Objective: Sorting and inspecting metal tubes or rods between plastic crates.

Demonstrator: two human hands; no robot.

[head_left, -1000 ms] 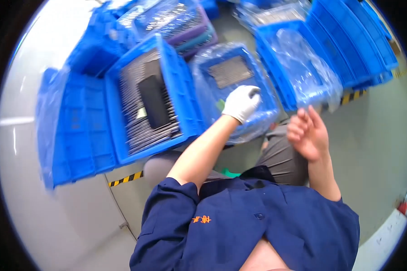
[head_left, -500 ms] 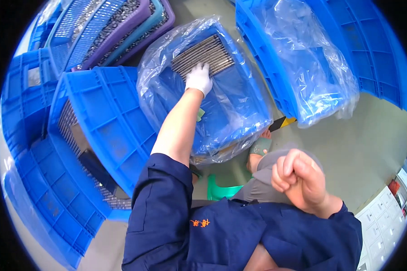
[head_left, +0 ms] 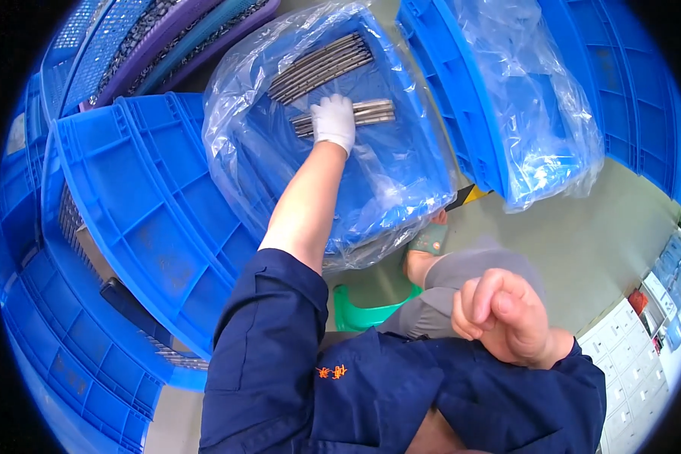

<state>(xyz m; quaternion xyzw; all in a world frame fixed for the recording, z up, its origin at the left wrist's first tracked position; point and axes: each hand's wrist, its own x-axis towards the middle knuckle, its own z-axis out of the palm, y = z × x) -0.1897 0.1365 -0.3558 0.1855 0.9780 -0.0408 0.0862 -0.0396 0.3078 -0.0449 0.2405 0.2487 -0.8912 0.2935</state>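
My left hand [head_left: 333,121], in a white glove, is closed around a small bundle of metal rods [head_left: 376,113]; their ends stick out on both sides of the fist. Just beyond it, a flat row of several more metal rods [head_left: 324,66] lies side by side, slanting up to the right. Both groups are in a blue bin lined with clear plastic film [head_left: 390,178]. My bare right hand [head_left: 511,312] is raised in front of my body at the lower right, away from the bin. Its fingers are curled in, and nothing shows in them.
A blue crate [head_left: 159,189] stands left of the bin, with metal rods behind its wall. Purple and teal baskets [head_left: 170,53] of small metal parts are at the far left. Another film-lined blue crate [head_left: 469,98] stands right. A green stool [head_left: 374,310] is below.
My left hand has drawn a bundle of rods toward me, leaving a gap from the rest of the row. The view has shifted slightly; my right hand stays curled.
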